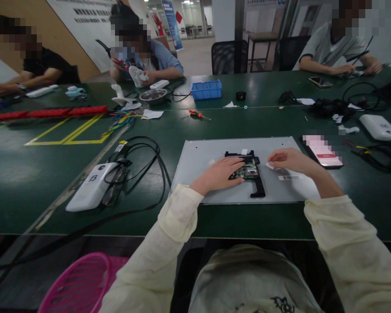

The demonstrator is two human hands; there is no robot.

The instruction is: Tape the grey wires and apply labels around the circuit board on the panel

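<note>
A flat grey panel (195, 174) lies on the green table in front of me. On its middle sits a black plastic frame (258, 188) with a green circuit board (247, 171) in it. My left hand (220, 174) rests over the left part of the board, fingers stretched out and lying flat. To the right of the frame, just above the panel, my right hand (288, 161) pinches a small white scrap (270, 165) between thumb and fingers. A white label (288, 177) is stuck to the panel below that hand.
A phone (324, 151) lies right of the panel. Left are a white power bank (93, 187) and black cables (159, 152). Farther back are an orange screwdriver (199, 114), a blue basket (206, 90) and a metal bowl (153, 96). Several people sit across the table. A pink basket (81, 282) stands below.
</note>
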